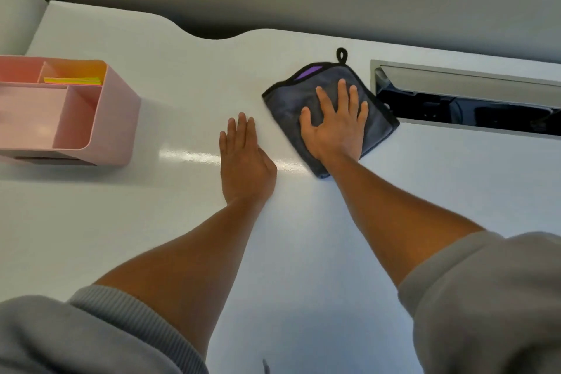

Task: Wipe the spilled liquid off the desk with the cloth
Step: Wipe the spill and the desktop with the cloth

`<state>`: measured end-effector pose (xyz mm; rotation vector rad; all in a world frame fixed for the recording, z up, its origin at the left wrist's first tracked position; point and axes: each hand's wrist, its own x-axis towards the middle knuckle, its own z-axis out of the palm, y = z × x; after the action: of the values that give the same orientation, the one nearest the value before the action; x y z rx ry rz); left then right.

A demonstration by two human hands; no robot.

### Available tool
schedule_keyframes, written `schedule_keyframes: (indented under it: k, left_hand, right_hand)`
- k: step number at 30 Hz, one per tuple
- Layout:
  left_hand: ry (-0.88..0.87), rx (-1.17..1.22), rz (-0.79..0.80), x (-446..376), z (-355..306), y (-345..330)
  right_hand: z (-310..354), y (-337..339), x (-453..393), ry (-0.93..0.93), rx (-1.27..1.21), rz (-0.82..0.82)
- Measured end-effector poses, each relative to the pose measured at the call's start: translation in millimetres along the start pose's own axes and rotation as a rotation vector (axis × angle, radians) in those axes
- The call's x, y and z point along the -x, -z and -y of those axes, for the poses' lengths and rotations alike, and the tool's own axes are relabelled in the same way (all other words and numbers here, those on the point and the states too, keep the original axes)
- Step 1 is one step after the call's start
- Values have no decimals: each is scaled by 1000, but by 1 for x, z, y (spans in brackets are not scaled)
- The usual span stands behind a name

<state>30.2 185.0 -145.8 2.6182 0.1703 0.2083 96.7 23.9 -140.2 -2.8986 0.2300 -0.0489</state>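
Flat right hand [335, 127] on plush cloth [291, 103]

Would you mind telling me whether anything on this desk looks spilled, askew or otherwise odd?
Nothing stands out. No liquid shows on the desk; the right hand presses the grey cloth flat, and the pink organiser stands upright.

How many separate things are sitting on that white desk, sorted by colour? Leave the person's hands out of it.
Pink: 1, the desk organiser
Grey with black trim: 1, the cloth, lying flat under the right hand
Yellow: 1, the sticky notes inside the organiser
Total: 3
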Motion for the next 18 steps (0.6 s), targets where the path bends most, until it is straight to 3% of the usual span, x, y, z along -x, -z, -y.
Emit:
schedule_keyframes:
  k: [5, 10, 13, 18]
  left_hand:
    - [13, -71, 18, -2, -5, -3]
    - [41, -66, 16, -3, -4, -4]
    - [56, -42, -20, -2, -9, -2]
    - [141, 202, -133, 1, -8, 6]
  right_hand:
    - [3, -1, -70, -14, 23, 17]
    - [50, -15, -103, 10, 73, 57]
    - [93, -21, -98, 129, 88, 90]
    - [153, -32, -63, 459, 144, 170]
